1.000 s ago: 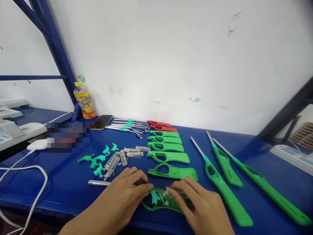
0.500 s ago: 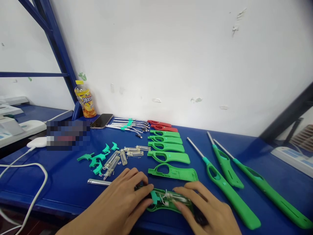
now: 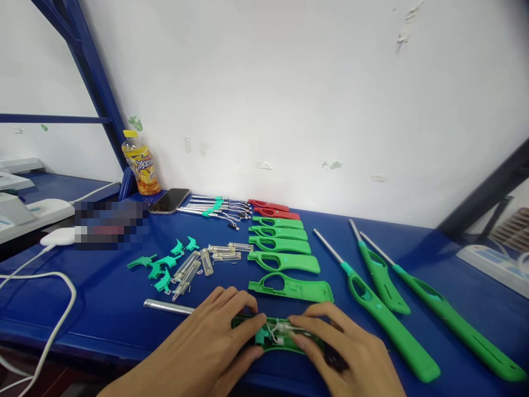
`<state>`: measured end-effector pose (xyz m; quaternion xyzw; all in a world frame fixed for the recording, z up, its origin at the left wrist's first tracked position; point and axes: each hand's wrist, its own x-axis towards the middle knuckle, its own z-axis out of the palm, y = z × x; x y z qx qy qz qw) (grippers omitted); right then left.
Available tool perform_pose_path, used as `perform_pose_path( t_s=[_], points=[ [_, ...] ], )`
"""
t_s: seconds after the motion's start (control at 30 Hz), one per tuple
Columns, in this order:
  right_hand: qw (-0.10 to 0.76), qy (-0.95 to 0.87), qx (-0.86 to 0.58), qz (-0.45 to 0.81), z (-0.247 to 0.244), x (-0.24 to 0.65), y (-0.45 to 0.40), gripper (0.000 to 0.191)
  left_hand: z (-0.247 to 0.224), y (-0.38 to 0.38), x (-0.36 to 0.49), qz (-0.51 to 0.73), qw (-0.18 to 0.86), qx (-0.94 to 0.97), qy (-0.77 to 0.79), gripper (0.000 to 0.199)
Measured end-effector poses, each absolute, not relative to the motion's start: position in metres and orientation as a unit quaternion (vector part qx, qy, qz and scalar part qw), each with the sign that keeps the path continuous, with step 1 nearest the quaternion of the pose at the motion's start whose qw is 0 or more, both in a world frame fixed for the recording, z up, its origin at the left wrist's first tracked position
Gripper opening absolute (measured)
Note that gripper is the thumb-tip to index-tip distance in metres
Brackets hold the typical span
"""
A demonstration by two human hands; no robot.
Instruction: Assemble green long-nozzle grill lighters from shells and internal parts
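Observation:
At the table's near edge, an opened green lighter handle shell lies between my hands. My left hand is closed on its left end, thumb and forefinger beside the teal trigger. A metal lighter tube sticks out left from under that hand. My right hand grips the shell's right part, fingertips on the clear fuel tank inside it. White wires run between trigger and tank. Something dark, which I cannot identify, shows beneath my right palm.
Loose teal triggers and clear fuel tanks lie to the left. Behind them are wired metal tubes, a phone and a bottle. Green half shells and red ones form a column; assembled lighters lie right.
The view has shifted slightly. My right fingertips have moved a little left along the fuel tank, and my left fingers have shifted slightly over the shell by the trigger.

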<state>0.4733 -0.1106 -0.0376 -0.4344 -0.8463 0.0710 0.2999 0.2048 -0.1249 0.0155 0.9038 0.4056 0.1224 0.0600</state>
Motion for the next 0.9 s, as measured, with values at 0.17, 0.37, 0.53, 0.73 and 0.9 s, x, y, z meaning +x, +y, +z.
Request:
perform_pose_path(
  t_s=[0.17,0.37,0.53,0.73,0.9],
  points=[
    [0.306,-0.845,-0.432,0.073,-0.0371,0.4733,-0.1098,0.029,0.0149,-0.1248,0.2064,0.132,0.066,0.900,0.410,0.033],
    [0.308,-0.845,-0.432,0.070,-0.0343,0.4714,-0.1109,0.032,0.0151,-0.1249,0.2083,0.149,0.050,0.905,0.395,0.041],
    [0.307,-0.845,-0.431,0.074,-0.0352,0.4712,-0.1105,0.029,0.0166,-0.1255,0.2073,0.132,0.060,0.907,0.396,0.042],
    [0.308,-0.844,-0.432,0.085,-0.0354,0.4714,-0.1109,0.029,0.0213,-0.1269,0.2092,0.109,0.080,0.909,0.394,0.037],
    [0.304,-0.844,-0.432,0.088,-0.0356,0.4719,-0.1107,0.029,0.0232,-0.1263,0.2094,0.084,0.085,0.912,0.394,0.035]
  ],
)
